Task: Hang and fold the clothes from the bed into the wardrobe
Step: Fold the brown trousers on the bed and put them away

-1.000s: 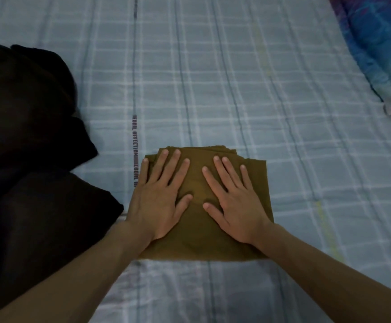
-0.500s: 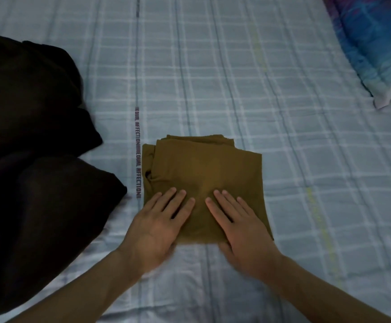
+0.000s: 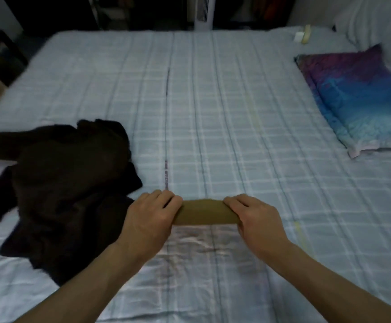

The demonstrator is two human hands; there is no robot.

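A folded olive-brown garment (image 3: 205, 212) is held edge-on just above the pale blue checked bed sheet (image 3: 213, 113). My left hand (image 3: 150, 215) grips its left end with fingers curled over the top. My right hand (image 3: 251, 216) grips the right end the same way. Only a narrow band of the garment shows between the two hands. A crumpled dark brown garment (image 3: 66, 190) lies on the bed to the left, close to my left forearm.
A blue and purple pillow (image 3: 355, 96) lies at the right of the bed. Small pale objects (image 3: 302, 37) rest near the far right corner. A white tower fan (image 3: 203, 12) stands beyond the bed's far edge, with dark furniture behind it.
My hands slid back off the flat folded garment, then took hold of its two sides and lifted it from the sheet. The view rose and now shows the whole bed.
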